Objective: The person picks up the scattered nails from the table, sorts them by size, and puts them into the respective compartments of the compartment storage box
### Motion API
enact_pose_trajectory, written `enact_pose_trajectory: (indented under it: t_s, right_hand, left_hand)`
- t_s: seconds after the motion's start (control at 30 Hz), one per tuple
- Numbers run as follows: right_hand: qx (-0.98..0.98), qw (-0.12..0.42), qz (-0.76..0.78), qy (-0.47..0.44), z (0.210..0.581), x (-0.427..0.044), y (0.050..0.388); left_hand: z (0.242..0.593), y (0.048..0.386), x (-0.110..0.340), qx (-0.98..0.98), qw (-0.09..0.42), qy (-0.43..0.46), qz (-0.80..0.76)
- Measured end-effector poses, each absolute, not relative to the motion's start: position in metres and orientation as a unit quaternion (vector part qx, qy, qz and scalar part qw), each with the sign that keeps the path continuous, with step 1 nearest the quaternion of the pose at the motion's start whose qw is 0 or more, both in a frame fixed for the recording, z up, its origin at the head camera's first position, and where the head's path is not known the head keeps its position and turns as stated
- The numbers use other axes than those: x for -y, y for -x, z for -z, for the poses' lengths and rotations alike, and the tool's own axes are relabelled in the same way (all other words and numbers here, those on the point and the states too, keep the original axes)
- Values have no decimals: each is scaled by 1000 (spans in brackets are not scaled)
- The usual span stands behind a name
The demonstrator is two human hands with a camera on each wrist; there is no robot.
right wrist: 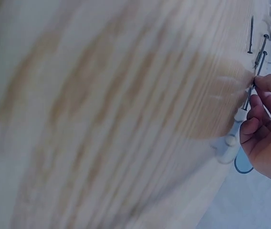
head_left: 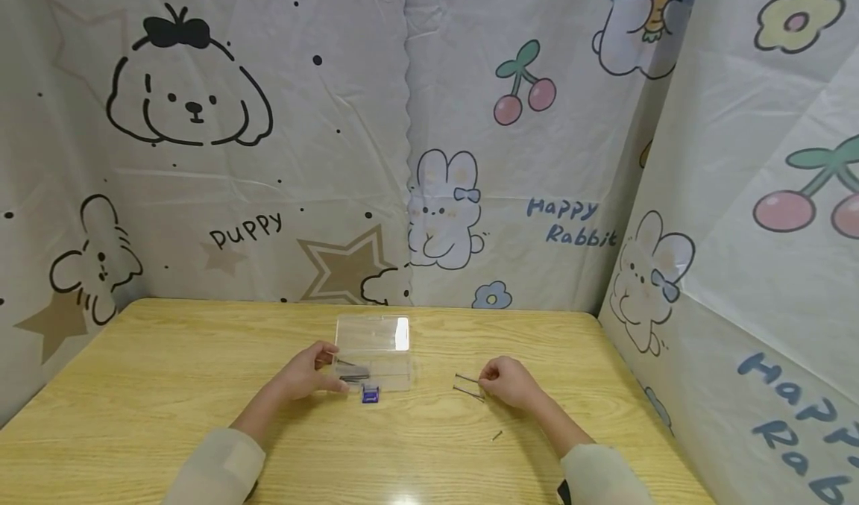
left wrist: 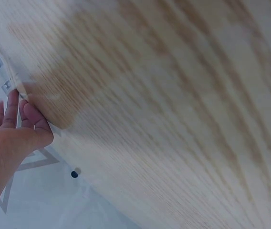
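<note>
A clear plastic box (head_left: 390, 371) stands with its lid (head_left: 365, 333) raised; dark nails (head_left: 354, 377) lie in its left part and a blue-purple clasp (head_left: 370, 394) is at its front. My left hand (head_left: 305, 374) rests against the box's left side, thumb at the front, fingers fairly straight; the left wrist view also shows this hand (left wrist: 16, 131). To the right of the box, my right hand (head_left: 511, 383) pinches the end of a long nail (head_left: 466, 377). Another long nail (head_left: 468, 393) is just in front. In the right wrist view, thumb and fingers of this hand (right wrist: 269, 126) meet at a nail (right wrist: 261, 63).
A short screw (head_left: 496, 436) lies on the wooden table (head_left: 416, 460), nearer the front than my right hand. Printed cloth (head_left: 322, 162) hangs behind the table and along both sides.
</note>
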State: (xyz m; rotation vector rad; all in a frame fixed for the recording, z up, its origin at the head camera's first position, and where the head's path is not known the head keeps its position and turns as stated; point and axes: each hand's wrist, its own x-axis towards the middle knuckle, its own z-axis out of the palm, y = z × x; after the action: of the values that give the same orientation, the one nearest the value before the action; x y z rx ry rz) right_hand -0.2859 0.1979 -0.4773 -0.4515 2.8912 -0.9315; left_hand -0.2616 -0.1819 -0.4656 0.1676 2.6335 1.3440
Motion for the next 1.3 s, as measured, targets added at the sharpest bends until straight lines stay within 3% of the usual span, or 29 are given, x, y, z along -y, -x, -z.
enact_pose_trajectory:
  t_s: [0.67,1.3]
  right_hand:
    - [-932,40,339,124,472,-193,294]
    - [-936,33,310,163,453,-169,297]
  left_hand:
    - [461,258,182,-885,96,-58,-451]
    - [461,258,181,-884,95,-64,-454]
